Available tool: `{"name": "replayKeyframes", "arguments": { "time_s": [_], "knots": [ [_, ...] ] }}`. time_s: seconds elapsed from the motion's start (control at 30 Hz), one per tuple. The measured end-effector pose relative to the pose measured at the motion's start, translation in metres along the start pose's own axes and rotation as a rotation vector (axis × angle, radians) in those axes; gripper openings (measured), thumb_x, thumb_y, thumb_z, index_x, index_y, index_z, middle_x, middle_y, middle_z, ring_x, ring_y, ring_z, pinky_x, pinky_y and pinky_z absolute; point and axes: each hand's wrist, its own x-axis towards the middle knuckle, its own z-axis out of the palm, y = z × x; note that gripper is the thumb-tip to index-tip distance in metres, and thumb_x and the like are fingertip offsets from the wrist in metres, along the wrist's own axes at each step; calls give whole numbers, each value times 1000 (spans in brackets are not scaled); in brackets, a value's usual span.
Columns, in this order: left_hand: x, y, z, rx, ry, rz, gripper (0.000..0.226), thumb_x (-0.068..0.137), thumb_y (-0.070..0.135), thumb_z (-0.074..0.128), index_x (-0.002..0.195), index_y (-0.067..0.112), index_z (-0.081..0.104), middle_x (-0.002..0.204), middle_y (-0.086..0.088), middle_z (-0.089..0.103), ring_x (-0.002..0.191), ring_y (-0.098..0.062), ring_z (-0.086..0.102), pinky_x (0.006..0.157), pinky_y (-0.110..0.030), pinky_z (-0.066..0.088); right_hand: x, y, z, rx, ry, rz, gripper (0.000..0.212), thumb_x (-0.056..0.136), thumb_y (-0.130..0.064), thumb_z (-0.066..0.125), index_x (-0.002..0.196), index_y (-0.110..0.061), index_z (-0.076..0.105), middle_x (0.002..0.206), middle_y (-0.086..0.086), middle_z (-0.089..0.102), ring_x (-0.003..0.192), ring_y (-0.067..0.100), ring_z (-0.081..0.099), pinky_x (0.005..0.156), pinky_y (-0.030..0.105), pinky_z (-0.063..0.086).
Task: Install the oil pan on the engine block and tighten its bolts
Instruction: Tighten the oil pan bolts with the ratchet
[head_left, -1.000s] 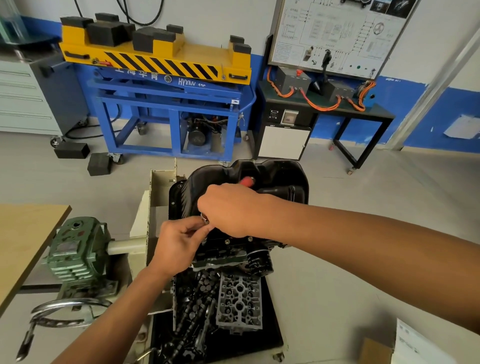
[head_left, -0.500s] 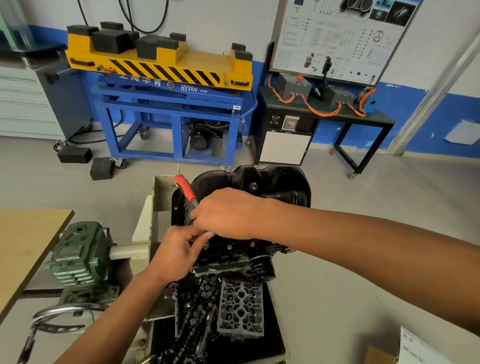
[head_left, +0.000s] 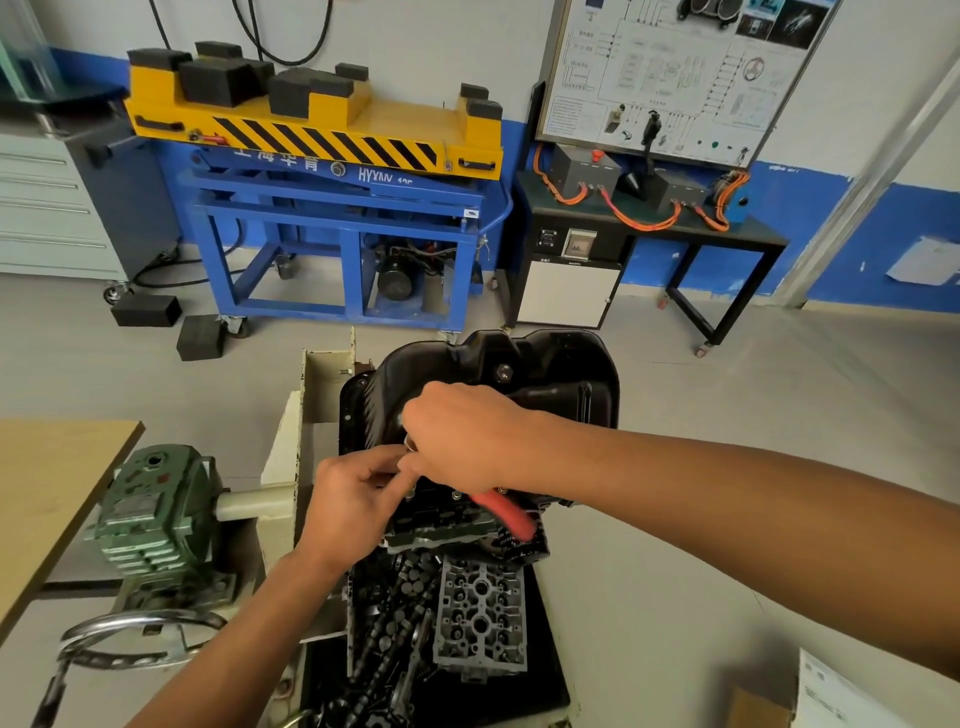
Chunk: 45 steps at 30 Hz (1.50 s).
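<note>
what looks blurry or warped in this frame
Head view: the red ratchet handle below the right hand is smeared by motion; the chrome handwheel at the lower left is soft and stretched; the wide lens tilts the grey pillar at the right; light is even, no harsh glare.

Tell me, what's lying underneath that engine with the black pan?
A black tray holds a grey cylinder head and a heap of dark shafts and small parts. The engine block and the left hand cover the tray's far end.

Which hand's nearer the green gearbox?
Left. The left hand sits right of the green gearbox, at the oil pan left edge; the right hand is farther right, over it.
</note>
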Motion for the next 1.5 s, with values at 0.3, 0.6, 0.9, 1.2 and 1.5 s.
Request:
{"name": "replayKeyframes", "arguments": {
  "time_s": [0.3, 0.6, 0.9, 1.2, 1.5],
  "knots": [
    [3, 6, 1, 43, 45, 3, 19, 80, 5, 81, 92, 20, 77, 75, 34, 67, 69, 6, 69, 64, -7, 50, 2, -7, 5, 108, 36, 164, 41, 94, -30, 62, 65, -21, 34, 71, 0, 42, 56, 14, 41, 45, 28, 25],
    [9, 8, 0, 167, 41, 30, 11, 80, 13, 82, 74, 10, 74, 64, 12, 68, 55, -4, 63, 53, -31, 54, 14, -9, 2, 287, -42, 322, 32, 89, -24, 66, 62, -13, 51, 36, -2, 51, 33, 14, 51, 41, 23, 35],
    [10, 6, 2, 152, -9, 65, 5, 82, 3, 80, 82, 7, 77, 77, 14, 72, 71, 6, 68, 65, -9, 51, 0, -17, -7, 11, -21, 171, 38, 84, -1, 65, 69, -14, 33, 70, 2, 35, 55, 17, 37, 45, 28, 23],
    [11, 18, -12, 138, -86, 168, 50, 77, -2, 66, 78, 46, 50, 71, 44, 55, 58, 21, 49, 56, 5, 30, -5, -32, -4, -174, 24, -26, 15, 90, 1, 54, 98, -10, 61, 70, -1, 30, 72, 24, 48, 56, 35, 35],
    [5, 6, -16, 112, -73, 140, 46, 87, 10, 69, 75, 50, 49, 54, 20, 48, 47, -1, 42, 49, -11, 31, 2, -23, 6, -259, 55, -144, 12, 89, -1, 59, 96, -11, 63, 98, 7, 61, 83, 30, 65, 57, 35, 37]
  ]
}}
